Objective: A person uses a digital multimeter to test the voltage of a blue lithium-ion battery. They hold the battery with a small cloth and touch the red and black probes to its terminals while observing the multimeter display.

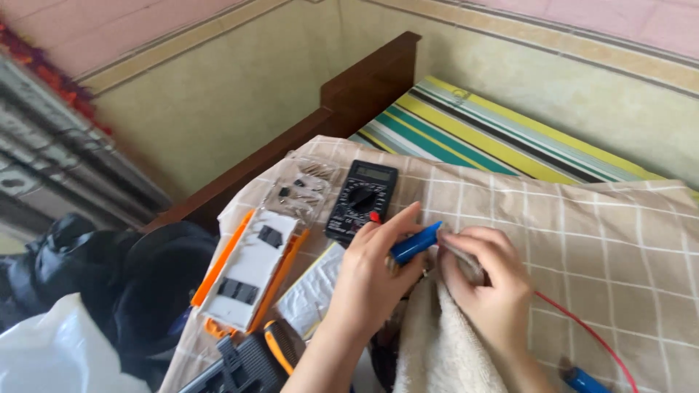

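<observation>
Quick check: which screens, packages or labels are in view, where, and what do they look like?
Multimeter: on the checked cloth ahead of the left hand; black, grey rectangular screen, round dial.
Clear plastic packet: left of the multimeter; holds small dark parts.
White plastic bag: bottom left corner, crumpled.

Two bare hands are at work over the bed, the left hand (371, 273) and the right hand (484, 280). I count two blue cylindrical cells: one blue cell (415, 243) between the hands, a second blue cell (582, 380) at the lower edge. There is one black multimeter (362, 200), one red wire (590, 335), one cream towel (440, 342), one orange-and-white tray (251, 269) and one clear plastic packet (304, 185) of small parts.
</observation>
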